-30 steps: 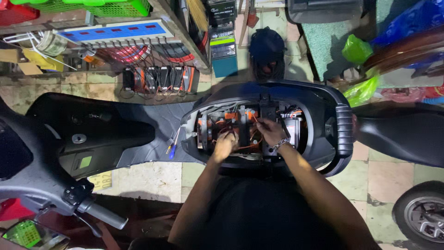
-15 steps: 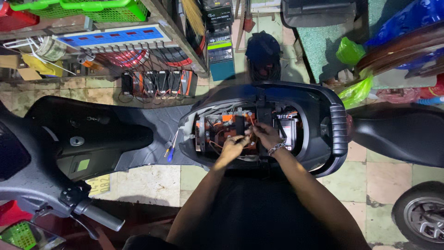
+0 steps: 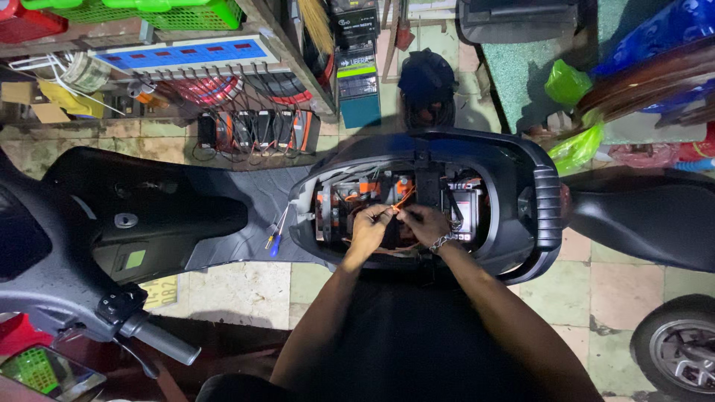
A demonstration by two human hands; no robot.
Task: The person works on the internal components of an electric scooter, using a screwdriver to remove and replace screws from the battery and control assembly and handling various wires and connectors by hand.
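Observation:
I look down on a black scooter (image 3: 521, 253) with its seat removed, so the compartment (image 3: 402, 201) shows batteries and orange wiring. My left hand (image 3: 370, 227) and my right hand (image 3: 424, 223) are both over the middle of the compartment. Together they pinch a thin orange wire (image 3: 402, 199) that runs up between them. A metal bracelet (image 3: 441, 243) sits on my right wrist.
A screwdriver with a blue handle (image 3: 274, 237) lies on the footboard (image 3: 246, 208). The handlebar (image 3: 149, 335) is at lower left. A row of batteries (image 3: 257, 130) with cables, a green crate (image 3: 179, 13) and a dark stool (image 3: 426, 78) stand beyond. Another wheel (image 3: 681, 353) is at lower right.
My hands have drawn closer together at the compartment's middle and now hold the orange wire raised between them. The view has shifted slightly.

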